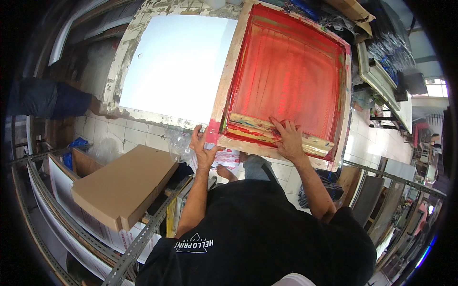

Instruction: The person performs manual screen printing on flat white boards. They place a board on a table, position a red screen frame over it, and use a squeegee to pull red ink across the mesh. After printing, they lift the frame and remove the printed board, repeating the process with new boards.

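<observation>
A screen-printing frame (228, 76) with a wooden border lies at the upper right, its mesh (291, 71) coated in red ink. Along its near side rests a long wooden squeegee (250, 125) smeared with red. My right hand (289, 140) is closed over the squeegee's handle, fingertips reaching across to the far side. At the near left corner of the frame is my left hand (204, 148), its fingers and thumb spread apart against the pinkish corner. Left of the frame, a white sheet (176, 66) with a small hole lies flat on the stained worktable (113, 90).
A brown cardboard box (126, 183) sits on a metal rack (129, 260) at lower left. Another person's dark-clothed limb (52, 99) reaches toward the table from the left. Plastic-wrapped stacks (393, 47) stand at upper right, and a slotted metal rack (396, 180) at lower right.
</observation>
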